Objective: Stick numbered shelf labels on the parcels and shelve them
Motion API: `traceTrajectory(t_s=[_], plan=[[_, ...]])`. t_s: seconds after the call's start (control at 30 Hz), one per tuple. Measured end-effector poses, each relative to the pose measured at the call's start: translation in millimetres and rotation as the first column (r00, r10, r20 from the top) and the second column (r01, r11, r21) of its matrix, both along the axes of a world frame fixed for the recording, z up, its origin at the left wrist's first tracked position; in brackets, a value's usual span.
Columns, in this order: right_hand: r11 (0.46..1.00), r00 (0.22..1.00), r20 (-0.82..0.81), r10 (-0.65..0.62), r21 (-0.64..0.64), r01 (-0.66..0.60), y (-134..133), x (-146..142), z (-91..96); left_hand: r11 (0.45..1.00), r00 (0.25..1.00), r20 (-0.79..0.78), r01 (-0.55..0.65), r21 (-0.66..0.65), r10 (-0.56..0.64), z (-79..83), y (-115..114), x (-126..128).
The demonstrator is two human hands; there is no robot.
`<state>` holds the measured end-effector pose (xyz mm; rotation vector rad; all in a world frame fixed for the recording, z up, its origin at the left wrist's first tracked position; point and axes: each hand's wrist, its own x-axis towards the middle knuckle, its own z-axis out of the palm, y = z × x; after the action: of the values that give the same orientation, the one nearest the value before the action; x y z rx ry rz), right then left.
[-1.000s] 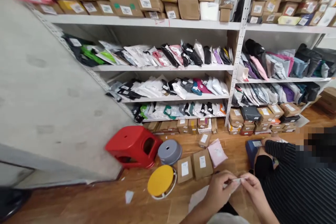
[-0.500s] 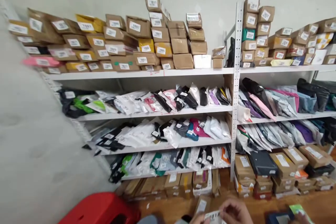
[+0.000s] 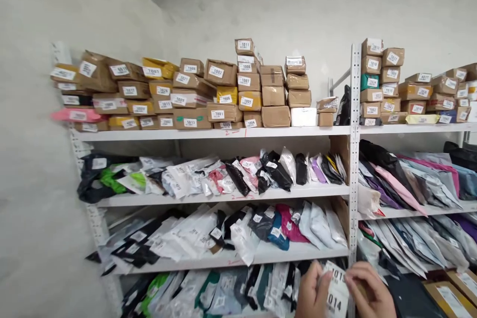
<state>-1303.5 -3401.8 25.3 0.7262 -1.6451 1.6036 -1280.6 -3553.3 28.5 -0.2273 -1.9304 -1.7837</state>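
A white label sheet (image 3: 338,289) printed with large black numbers is up in front of the shelves, low and right of centre. Both hands are clamped on it: the left hand (image 3: 312,292) pinches its left edge, and the right hand (image 3: 369,290) grips its upper right edge. Behind them rises a white metal post (image 3: 355,159). Labelled bags (image 3: 244,236) lean along the lower shelves, and cardboard boxes (image 3: 276,117) stand stacked on the top shelf (image 3: 208,134), against a grey wall (image 3: 316,5)
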Motion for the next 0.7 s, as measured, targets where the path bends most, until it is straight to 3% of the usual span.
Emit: traceTrajectory(t_s=[0.1, 0.27, 0.33, 0.4, 0.47, 0.53, 0.57, 0.63, 0.7], plan=[[0.998, 0.996, -0.085, 0.003, 0.060, 0.002, -42, -40, 51.4, 0.996, 0.995, -0.052, 0.082, 0.027, -0.081, 56.5, -45, -44], [0.996, 0.971, -0.238, -0.004, 0.087, 0.026, -149, -110, 153.9, 0.964, 0.965, -0.082, 0.254, 0.076, -0.248, 153.7, -143, -121], [0.996, 0.953, -0.304, 0.004, 0.085, 0.022, -192, -137, 198.9, 0.963, 0.957, -0.114, 0.270, 0.026, -0.265, 189.1, -187, -144], [0.999, 0.938, -0.346, -0.032, -0.018, 0.028, -227, -165, 243.4, 0.956, 0.958, -0.100, 0.254, -0.144, -0.270, 223.5, -233, -160], [0.971, 0.929, -0.347, -0.131, -0.235, 0.049, -255, -195, 284.6, 0.900, 0.973, -0.092, 0.156, -0.407, -0.210, 260.5, -277, -170], [0.951, 0.925, -0.352, -0.141, -0.307, 0.029, -276, -227, 318.8, 0.791, 0.958, -0.263, -0.075, -0.607, -0.111, 302.2, -316, -179], [0.966, 0.926, -0.362, -0.105, -0.259, 0.008, -285, -243, 332.3, 0.725, 0.904, -0.418, -0.230, -0.649, -0.088, 324.3, -333, -185], [0.989, 0.931, -0.360, -0.068, -0.148, 0.015, -300, -271, 350.6, 0.594, 0.710, -0.700, -0.529, -0.606, -0.082, 366.2, -360, -201], [0.987, 0.925, -0.351, -0.146, -0.111, 0.114, -312, -292, 357.9, 0.504, 0.624, -0.777, -0.644, -0.575, -0.090, 397.0, -378, -221]])
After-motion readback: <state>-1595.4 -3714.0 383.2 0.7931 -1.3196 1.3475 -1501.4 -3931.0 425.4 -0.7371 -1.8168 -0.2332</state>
